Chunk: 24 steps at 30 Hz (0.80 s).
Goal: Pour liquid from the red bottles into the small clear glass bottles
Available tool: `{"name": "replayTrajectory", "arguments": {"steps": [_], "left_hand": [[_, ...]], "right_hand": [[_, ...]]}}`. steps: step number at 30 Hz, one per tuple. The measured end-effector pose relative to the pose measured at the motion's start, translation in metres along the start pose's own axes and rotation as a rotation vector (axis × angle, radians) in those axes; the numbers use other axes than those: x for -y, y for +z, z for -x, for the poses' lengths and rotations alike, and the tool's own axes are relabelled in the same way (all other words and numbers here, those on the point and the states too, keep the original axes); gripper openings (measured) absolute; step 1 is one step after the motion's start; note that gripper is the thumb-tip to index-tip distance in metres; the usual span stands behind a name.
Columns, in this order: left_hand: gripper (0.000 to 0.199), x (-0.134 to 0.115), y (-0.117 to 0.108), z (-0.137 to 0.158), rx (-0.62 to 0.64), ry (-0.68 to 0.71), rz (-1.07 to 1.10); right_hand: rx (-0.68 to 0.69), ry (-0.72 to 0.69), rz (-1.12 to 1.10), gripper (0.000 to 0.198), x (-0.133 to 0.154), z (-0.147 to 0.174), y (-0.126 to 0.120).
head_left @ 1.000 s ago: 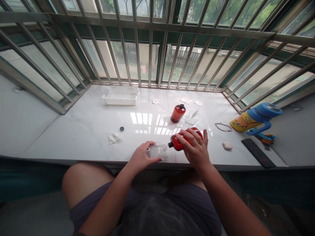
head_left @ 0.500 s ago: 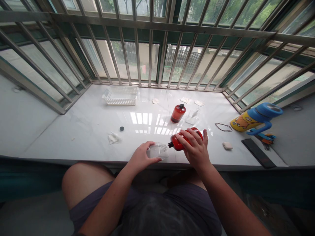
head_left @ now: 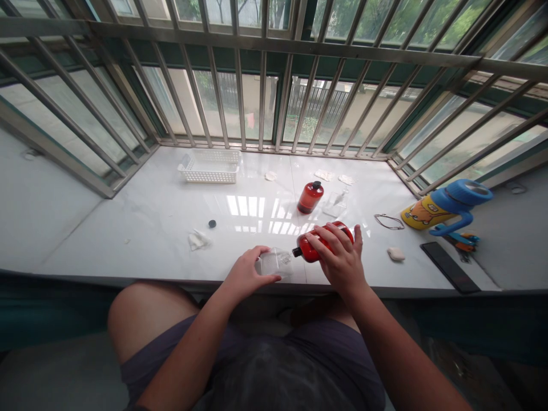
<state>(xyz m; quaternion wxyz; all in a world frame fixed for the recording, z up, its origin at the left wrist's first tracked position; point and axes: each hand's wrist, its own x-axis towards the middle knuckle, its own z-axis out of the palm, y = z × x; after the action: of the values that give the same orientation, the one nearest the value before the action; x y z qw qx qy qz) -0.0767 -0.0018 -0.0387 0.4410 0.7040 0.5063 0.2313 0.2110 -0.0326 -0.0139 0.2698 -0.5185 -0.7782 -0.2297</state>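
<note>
"Near the front edge of the white counter (head_left: 145, 251), what does the left hand (head_left: 248, 271) do?"

"Its thumb and fingers are bent into a wide C. They hold the clear container (head_left: 272, 264) from two sides, with the thumb nearer six o'clock."

"And the right hand (head_left: 338, 257)?"

"It lies over the tilted red bottle (head_left: 307, 249), several fingers curved across it, moderately spread. One finger stands apart by the base; the thumb is hidden from me."

"Where does this bottle point?"

"Its black neck points a little below nine o'clock, just beside the clear container. If they touch, I cannot tell."

"What is around?"

"From the tilted bottle, the second red bottle (head_left: 310, 200) stands upright at eleven o'clock. From the left hand, the small black cap (head_left: 212, 224) lies between ten and eleven."
</note>
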Motion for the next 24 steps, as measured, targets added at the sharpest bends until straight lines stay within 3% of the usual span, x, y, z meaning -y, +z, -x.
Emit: {"name": "replayTrajectory", "arguments": {"steps": [24], "left_hand": [[0.070,0.0028,0.0012,-0.0002,-0.001,0.007,-0.014]], "right_hand": [[-0.011,-0.009,0.016,0.054,0.0011,-0.0024,-0.0014]]}}
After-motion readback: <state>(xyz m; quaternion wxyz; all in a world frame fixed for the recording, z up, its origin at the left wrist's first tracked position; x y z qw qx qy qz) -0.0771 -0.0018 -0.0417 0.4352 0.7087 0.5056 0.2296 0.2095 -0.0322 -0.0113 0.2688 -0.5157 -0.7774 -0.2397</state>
